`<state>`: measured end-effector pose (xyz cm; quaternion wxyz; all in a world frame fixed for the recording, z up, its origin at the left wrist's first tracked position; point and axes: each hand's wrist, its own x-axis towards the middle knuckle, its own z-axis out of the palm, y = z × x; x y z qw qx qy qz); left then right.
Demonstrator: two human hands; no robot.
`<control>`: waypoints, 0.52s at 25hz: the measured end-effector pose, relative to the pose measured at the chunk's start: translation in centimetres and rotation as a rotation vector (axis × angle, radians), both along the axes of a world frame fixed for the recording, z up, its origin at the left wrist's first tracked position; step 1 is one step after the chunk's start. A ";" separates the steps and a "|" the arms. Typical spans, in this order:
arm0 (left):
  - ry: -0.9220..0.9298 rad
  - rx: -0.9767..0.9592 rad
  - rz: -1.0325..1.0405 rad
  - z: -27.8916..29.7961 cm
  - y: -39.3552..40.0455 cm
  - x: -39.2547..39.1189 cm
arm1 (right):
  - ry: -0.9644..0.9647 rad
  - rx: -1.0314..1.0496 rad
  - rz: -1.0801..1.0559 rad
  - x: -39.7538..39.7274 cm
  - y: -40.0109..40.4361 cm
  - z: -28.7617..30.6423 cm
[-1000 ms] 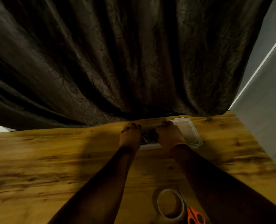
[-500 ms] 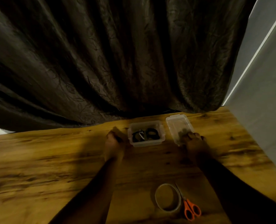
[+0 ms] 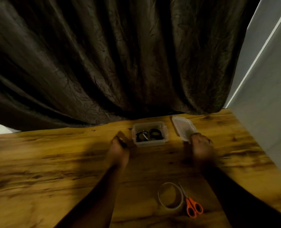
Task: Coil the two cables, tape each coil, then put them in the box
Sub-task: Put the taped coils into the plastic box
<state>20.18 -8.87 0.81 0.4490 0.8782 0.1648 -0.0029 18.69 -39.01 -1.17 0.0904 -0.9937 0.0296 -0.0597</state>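
While the two coiled cables (image 3: 148, 136) lie inside the open clear box (image 3: 150, 143) on the tabletop (image 3: 54, 162), the left hand (image 3: 119, 146) hovers curled and seemingly empty, the right hand (image 3: 200, 143) touches the thin lid (image 3: 183, 128), likely light, flexy, best pinched at its rim.

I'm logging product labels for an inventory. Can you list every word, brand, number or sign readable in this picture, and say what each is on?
None can be read.
Clear box holding the coiled cables: no print visible.
Lid: no label visible.
Tape roll: no marking visible.
Orange scissors: any brand mark is too small and blurred to tell.
Curtain: leaf pattern only, no lettering.
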 end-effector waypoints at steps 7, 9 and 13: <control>-0.233 -0.148 -0.026 1.3 -1.7 -0.1 | -0.597 0.663 -0.246 0.0 4.4 7.5; -0.269 -0.164 -0.044 1.4 -2.5 0.4 | -0.680 0.785 -0.180 0.1 6.2 9.1; -0.251 -0.203 -0.075 1.8 -4.0 1.1 | -0.346 1.001 -0.306 2.5 8.9 10.2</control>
